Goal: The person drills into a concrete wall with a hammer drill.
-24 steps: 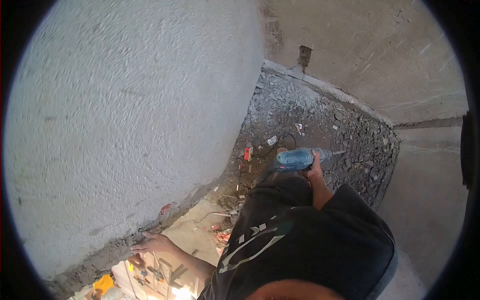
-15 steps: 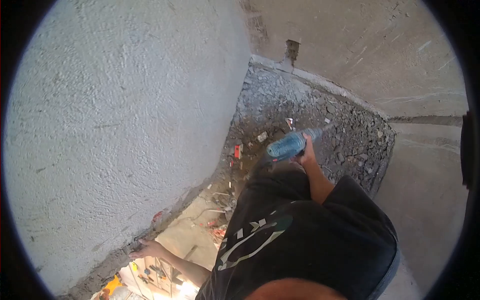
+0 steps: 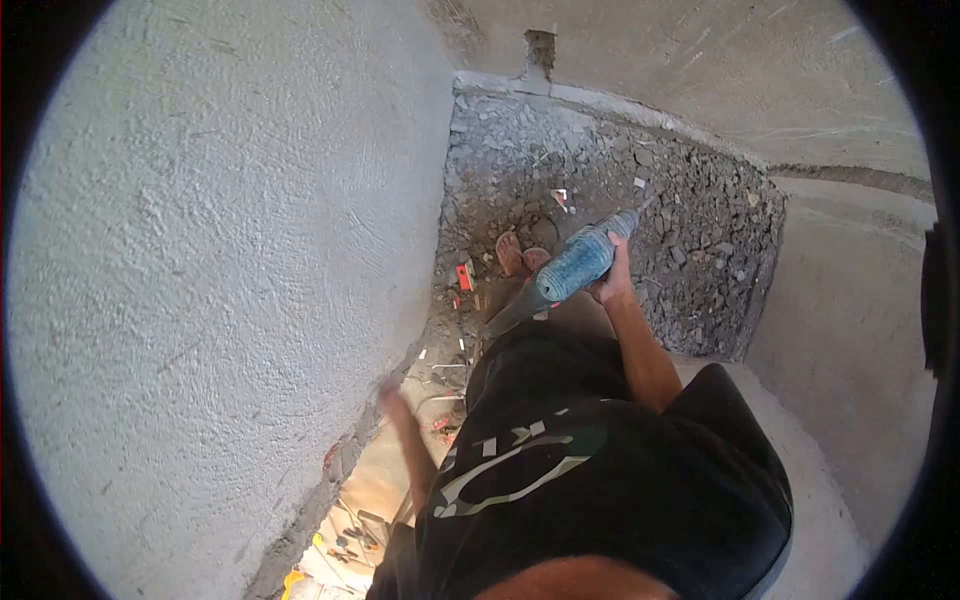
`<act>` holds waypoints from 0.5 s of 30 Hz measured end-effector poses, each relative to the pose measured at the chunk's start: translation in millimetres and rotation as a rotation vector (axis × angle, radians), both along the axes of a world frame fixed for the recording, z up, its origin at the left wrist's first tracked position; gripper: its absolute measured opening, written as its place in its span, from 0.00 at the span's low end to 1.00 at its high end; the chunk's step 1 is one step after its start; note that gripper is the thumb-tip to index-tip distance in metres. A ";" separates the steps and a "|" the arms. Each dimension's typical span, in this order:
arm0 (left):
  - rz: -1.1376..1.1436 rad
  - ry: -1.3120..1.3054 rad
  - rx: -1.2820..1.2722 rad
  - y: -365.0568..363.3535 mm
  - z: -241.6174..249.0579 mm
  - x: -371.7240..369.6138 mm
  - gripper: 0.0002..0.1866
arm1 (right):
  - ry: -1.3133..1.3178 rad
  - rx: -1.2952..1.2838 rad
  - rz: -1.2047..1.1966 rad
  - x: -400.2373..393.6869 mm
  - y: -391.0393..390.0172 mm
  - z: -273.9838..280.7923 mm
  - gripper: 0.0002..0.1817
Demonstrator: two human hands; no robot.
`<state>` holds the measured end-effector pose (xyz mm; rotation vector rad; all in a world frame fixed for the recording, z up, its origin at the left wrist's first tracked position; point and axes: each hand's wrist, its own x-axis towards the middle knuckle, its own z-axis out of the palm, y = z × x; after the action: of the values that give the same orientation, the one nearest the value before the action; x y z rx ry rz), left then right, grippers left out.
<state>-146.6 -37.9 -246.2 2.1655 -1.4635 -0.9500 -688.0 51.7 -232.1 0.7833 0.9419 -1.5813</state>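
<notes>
A dusty blue hammer drill (image 3: 580, 262) slants across the middle of the view, its bit pointing up and right over the broken rubble. My right hand (image 3: 615, 275) is closed round its grip, below the body. Low on the left, my left hand (image 3: 391, 389) is smeared by motion beside the lower edge of the rough plaster wall (image 3: 240, 250); its fingers do not show clearly. My feet (image 3: 512, 255) in sandals show on the ground behind the drill.
Grey rubble (image 3: 700, 240) covers the floor up to the back wall (image 3: 690, 70), which has a small chipped hole (image 3: 540, 50). A red box (image 3: 464, 276) lies near the left wall. Tools (image 3: 355, 535) lie on a lit floor at lower left.
My left hand has left the wall's broken edge and moved up and right. The drill stays in my right hand, tilted a little more upward. The view has shifted, and my feet now show.
</notes>
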 end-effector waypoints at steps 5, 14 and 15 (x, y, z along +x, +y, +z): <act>-0.595 0.313 0.309 -38.4 48.7 -243.6 0.23 | 0.165 -0.097 -0.188 1.6 30.2 -3.8 0.35; -1.427 0.158 0.242 -42.1 84.7 -365.3 0.51 | 0.197 -0.077 -0.330 -49.3 12.6 -4.2 0.35; -1.435 0.152 0.226 -47.3 83.6 -381.1 0.51 | 0.201 -0.092 -0.337 -60.0 7.2 -10.6 0.35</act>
<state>-527.7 -85.2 -162.6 0.7775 -2.8838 -1.6279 -748.1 58.9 -242.7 0.7569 0.9047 -2.0129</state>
